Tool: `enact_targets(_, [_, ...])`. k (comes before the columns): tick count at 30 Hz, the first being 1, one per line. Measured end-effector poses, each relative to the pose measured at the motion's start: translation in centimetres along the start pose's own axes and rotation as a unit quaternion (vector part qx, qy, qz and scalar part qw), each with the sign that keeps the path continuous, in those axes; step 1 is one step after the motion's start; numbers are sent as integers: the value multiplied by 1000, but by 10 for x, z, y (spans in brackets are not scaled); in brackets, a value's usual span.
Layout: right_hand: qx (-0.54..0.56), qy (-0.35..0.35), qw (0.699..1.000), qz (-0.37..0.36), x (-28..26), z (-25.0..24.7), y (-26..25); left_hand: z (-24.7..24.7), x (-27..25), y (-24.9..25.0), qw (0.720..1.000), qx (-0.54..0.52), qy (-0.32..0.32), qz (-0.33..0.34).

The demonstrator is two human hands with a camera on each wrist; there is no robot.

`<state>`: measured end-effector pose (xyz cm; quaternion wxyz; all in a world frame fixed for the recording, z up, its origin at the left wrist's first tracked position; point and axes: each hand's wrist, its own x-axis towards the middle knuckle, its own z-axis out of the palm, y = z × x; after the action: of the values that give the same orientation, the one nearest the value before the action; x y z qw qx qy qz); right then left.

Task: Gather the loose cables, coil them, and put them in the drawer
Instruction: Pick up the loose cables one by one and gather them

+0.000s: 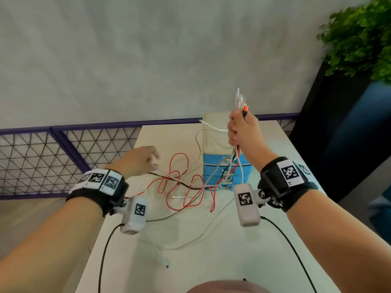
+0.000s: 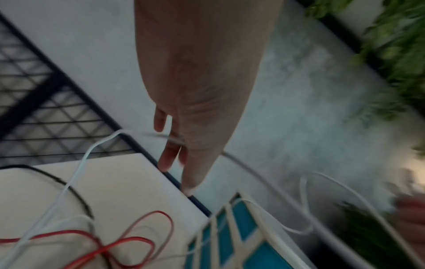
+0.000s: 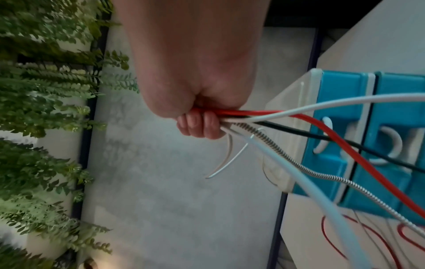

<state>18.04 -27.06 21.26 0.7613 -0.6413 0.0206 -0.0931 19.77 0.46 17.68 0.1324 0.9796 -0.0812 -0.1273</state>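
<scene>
My right hand (image 1: 241,127) (image 3: 197,125) is raised above the drawer unit and grips a bundle of cables (image 1: 240,102) (image 3: 253,118) just below their plug ends. Red, black, white and braided metal strands hang from this fist to the table. The drawer unit (image 1: 213,168) (image 3: 333,102) (image 2: 243,218) is cream with blue drawers, all closed. My left hand (image 1: 143,159) (image 2: 184,127) hovers over the table's left side, fingers pointing down. A thin white cable (image 2: 76,174) rises to those fingers as a blurred streak; whether they pinch it is unclear.
The red cable (image 1: 179,166) lies in tangled loops on the white table (image 1: 190,261) in front of the drawers, with white and braided strands trailing toward the near edge. A mesh fence (image 1: 42,157) runs behind on the left. A plant (image 1: 359,39) stands at the right.
</scene>
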Motion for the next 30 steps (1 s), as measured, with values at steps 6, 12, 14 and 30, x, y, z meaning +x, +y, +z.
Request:
enact_targets(6, [-34, -85, 996, 15, -13, 23, 13, 8, -16, 88, 973, 56, -196, 110])
enact_targets(12, [-57, -74, 996, 1, -15, 11, 6, 5, -14, 106, 989, 48, -110, 83])
enact_targets(14, [-63, -75, 995, -1, -16, 7, 6, 1, -13, 106, 997, 68, -21, 38])
enact_targets(30, [26, -83, 996, -4, -31, 21, 3, 37, -37, 133, 871, -440, 72, 205])
